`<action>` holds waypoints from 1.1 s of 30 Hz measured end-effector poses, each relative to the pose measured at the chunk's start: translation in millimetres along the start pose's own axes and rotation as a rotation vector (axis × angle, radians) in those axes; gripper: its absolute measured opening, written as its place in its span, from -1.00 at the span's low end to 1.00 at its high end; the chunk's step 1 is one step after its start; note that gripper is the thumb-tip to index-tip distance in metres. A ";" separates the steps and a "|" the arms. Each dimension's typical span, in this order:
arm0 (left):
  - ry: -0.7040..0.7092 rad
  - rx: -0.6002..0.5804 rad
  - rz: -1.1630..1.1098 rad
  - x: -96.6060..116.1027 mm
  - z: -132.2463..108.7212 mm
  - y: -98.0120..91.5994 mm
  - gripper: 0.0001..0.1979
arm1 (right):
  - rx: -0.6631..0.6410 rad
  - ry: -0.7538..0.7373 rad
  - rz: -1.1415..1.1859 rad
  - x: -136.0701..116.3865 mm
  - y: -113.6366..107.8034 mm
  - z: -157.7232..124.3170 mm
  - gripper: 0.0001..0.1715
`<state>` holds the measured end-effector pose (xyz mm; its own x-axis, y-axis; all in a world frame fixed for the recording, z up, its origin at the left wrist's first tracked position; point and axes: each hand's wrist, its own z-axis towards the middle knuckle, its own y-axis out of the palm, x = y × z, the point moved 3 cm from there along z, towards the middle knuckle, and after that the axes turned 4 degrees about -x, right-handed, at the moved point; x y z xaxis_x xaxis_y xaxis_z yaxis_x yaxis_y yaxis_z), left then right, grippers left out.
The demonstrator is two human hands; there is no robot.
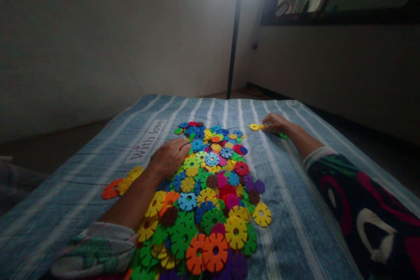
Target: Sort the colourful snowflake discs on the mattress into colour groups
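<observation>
A heap of colourful notched plastic discs (211,159) runs down the middle of the cloth. My left hand (170,155) rests at the heap's left edge, palm down, fingers together and bent over the discs. Its fingertips are partly hidden, and what they grip, if anything, does not show. To the right of the heap, my right hand (276,122) pinches a small yellow disc piece (261,126). That piece is beside a flat yellow notched disc (254,127) on the cloth. Under the right palm a green disc (283,136) shows in part.
The blue striped cloth (282,175) bears the printed words "With love" (147,140). Orange and yellow discs (122,183) lie left of my left forearm. Beyond the far edge stand a dark pole (234,43) and a pale wall (131,39). A window is at upper right.
</observation>
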<state>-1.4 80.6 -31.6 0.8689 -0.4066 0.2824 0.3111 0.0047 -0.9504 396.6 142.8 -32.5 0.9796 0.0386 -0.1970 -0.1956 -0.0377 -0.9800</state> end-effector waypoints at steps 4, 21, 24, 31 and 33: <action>-0.026 -0.002 0.031 -1.7 0.4 1.4 -0.62 | -0.024 0.002 -0.008 -2.4 0.4 -1.4 -0.76; -0.007 0.003 0.036 -2.2 1.0 1.4 -0.59 | 0.304 -0.008 0.106 -22.2 -35.3 -22.9 -0.69; -0.004 0.003 0.039 -3.4 1.9 2.0 -0.58 | 0.419 -0.121 0.205 -50.6 -27.8 -42.9 -0.76; -0.001 0.018 0.031 -2.7 1.3 0.3 -0.58 | 0.234 -0.280 0.043 -120.2 32.8 -77.4 -0.83; 0.001 0.019 0.032 -2.6 1.0 0.4 -0.58 | 0.198 -0.270 -0.032 -127.5 41.9 -80.3 -0.75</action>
<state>-3.1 82.6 -32.6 0.8780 -0.4072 0.2516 0.2904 0.0352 -0.9563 267.1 56.1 -46.0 0.9431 0.3013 -0.1408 -0.1960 0.1615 -0.9672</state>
